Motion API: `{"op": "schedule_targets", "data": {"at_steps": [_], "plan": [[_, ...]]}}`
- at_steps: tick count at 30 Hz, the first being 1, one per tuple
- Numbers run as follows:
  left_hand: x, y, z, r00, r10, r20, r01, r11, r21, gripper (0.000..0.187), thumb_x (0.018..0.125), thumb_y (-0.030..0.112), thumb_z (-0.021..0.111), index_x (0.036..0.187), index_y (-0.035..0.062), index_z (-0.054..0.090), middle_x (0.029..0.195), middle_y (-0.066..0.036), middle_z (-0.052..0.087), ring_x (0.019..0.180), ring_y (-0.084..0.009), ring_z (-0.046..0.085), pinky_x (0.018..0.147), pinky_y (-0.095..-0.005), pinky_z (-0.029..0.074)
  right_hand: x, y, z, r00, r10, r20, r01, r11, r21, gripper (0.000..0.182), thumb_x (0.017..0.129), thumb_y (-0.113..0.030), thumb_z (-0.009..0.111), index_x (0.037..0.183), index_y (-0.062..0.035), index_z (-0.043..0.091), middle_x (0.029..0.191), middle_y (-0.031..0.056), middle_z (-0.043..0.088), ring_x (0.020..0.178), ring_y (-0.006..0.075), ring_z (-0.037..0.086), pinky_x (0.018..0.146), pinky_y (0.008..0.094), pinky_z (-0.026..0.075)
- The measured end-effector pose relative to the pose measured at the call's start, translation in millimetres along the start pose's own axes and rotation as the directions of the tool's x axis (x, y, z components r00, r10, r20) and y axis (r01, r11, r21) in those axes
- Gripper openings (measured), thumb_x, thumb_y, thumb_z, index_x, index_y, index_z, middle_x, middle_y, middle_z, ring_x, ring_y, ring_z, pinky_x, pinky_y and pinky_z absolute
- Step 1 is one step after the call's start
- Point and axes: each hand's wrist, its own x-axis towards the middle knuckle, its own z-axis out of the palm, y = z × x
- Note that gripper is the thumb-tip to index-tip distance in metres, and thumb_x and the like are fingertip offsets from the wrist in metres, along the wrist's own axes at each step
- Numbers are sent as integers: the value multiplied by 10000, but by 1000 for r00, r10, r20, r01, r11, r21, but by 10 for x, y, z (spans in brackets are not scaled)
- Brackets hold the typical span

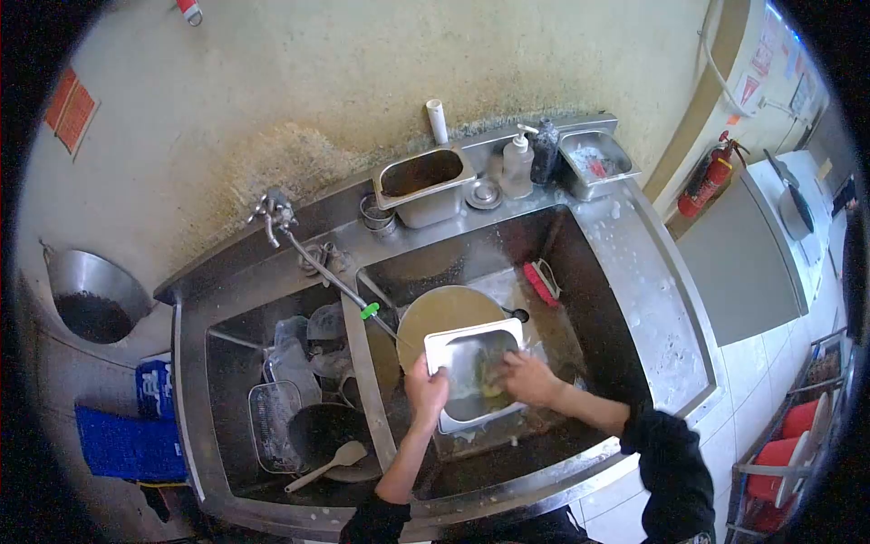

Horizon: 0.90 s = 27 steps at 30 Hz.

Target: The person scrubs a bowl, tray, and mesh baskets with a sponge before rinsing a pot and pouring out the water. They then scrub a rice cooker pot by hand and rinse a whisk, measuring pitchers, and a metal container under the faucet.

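A rectangular steel pan [478,342] is held tilted over the right sink basin. Closed on its left rim is my left hand [424,396], thumb on the inner side. My right hand [533,379] reaches inside the pan, fingers curled on a green-and-yellow sponge [495,375], partly hidden and blurred. Behind the pan, a large round pot [419,299] holds murky brownish water. The faucet spout [337,283], with a green band, points down toward this pot.
In the left basin lie a wire basket [275,426], a dark wok [319,426], a spatula [328,466] and clear plastic containers [292,363]. A red brush [541,284] rests in the right basin. Along the back ledge stand a deep pan [435,210], a pump bottle [517,168] and a smaller pan [594,186].
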Motion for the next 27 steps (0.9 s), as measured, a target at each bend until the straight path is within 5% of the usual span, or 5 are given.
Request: {"op": "schedule_targets", "data": {"at_steps": [9,12,17,24,27], "plan": [[-139,352,293,949,241,205,-292,916,276,44,686,6,503,723,15,482,540,-114,462,490,-159,477,472,-319,361,490,-399,815,792,514,-329,-499,856,136,330,720,-199,496,1015,-51,488,1010,122,475,969,289,457,730,374,384],[-238,6,375,968,209,140,-227,966,123,159,739,65,550,656,8,428,502,-94,382,479,-107,394,452,-306,323,561,-632,882,760,649,25,-305,322,896,278,769,-118,458,1027,-20,485,1002,171,511,957,318,498,783,399,403],[-138,-18,189,982,115,-152,-94,986,140,230,780,172,607,670,8,488,529,-2,467,504,-68,409,462,-273,357,774,-856,158,760,621,191,-167,-98,981,268,799,-96,441,1049,-7,478,993,207,539,935,299,531,812,379,403],[-182,-250,-21,984,-176,15,155,825,-544,335,788,105,544,1096,-11,476,922,-63,566,845,-104,526,712,-258,425,903,-841,-473,632,681,-371,-126,562,817,167,750,-104,541,895,-38,593,766,120,604,667,234,598,615,332,473],[-356,-26,-67,999,42,17,-36,960,-278,314,738,-37,488,1049,5,471,957,-41,527,830,-112,512,729,-247,412,1008,-482,-355,692,466,-551,-258,873,415,149,778,-163,524,686,-49,547,573,114,559,476,256,553,475,379,447]]}}
